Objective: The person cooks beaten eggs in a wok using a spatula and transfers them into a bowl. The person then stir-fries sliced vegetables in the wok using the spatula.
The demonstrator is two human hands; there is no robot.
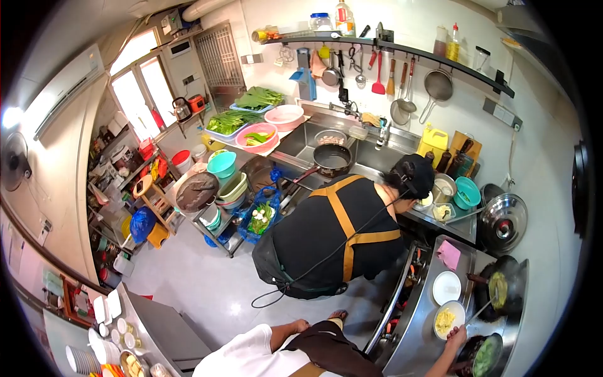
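Toward the bottom right my right hand (456,336) is closed on the thin handle of a ladle (480,311). The ladle reaches into a wok (483,295) at pale green and yellow food. Just left of this hand sits a bowl of yellow food (445,320), with an empty white plate (446,287) behind it. Nearest the front is a pan of green food (487,357). My left hand (299,326) hangs low beside the dark apron (330,347); its fingers are too small and hidden to read.
A co-worker (333,232) in black with brown straps bends over the counter ahead. Behind is a sink (301,143) with a dark pan (332,159). Basins of greens (227,123) stand further left. A metal cabinet (157,320) is at the lower left.
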